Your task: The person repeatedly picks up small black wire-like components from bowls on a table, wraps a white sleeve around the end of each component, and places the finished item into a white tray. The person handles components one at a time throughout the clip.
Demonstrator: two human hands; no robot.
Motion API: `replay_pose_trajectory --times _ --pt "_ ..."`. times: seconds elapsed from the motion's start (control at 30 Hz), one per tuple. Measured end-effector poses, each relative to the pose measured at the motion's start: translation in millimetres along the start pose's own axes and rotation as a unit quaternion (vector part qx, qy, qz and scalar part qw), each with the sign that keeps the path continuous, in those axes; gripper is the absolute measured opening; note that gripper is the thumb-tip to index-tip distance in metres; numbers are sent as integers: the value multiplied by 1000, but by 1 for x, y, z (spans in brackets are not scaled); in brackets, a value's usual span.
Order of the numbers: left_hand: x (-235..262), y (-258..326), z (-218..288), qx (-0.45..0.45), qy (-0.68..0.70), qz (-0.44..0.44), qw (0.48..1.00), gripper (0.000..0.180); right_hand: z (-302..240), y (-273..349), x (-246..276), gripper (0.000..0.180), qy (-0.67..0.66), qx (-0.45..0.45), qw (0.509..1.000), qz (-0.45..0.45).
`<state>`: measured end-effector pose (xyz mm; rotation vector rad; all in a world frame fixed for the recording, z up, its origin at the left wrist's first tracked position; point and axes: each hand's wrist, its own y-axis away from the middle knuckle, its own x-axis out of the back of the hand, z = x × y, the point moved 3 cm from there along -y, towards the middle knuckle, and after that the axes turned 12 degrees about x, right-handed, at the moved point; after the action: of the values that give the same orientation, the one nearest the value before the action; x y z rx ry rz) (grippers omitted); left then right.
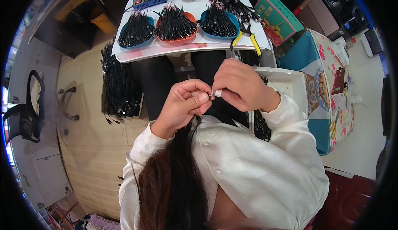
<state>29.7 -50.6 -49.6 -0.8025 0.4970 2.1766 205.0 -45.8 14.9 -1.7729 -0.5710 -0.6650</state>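
In front of my lap, both hands meet at the fingertips over a tiny reddish and metallic-looking piece (210, 95). My left hand (186, 101) is closed in a pinch on it between thumb and forefinger. From the other side, my right hand (240, 85) is closed with its fingers curled and its thumb tip at the same piece. A white wrap or cover shows at the right thumb's tip. Most of the piece is hidden by the fingers, so its kind is unclear. Beyond the hands stands a white table (174, 51).
Black cable bundles fill a left blue tray (136, 45), an orange tray (176, 40) and a right blue tray (226, 36). Yellow-handled pliers (245, 37) lie beside them. More cables (122, 85) fill a box at left; a white foam box (286, 78) stands at right.
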Motion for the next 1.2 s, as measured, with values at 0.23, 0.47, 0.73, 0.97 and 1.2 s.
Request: replay_pose_trajectory --times 0.23,0.47,0.73,0.97,1.2 --pt "-7 1 19 -280 -597 83 747 14 14 32 -22 14 -564 -442 697 8" --pt "14 -3 0 -64 -75 26 995 11 15 18 5 16 -171 -211 961 48" --pt "8 -7 -15 54 180 -159 969 12 20 0 -9 10 -236 -36 967 90" --pt "-2 -4 -11 8 141 -103 985 13 5 1 -13 11 -199 -55 972 113" --pt "-13 13 16 -203 -346 128 907 14 3 13 -18 16 -232 -106 957 140"
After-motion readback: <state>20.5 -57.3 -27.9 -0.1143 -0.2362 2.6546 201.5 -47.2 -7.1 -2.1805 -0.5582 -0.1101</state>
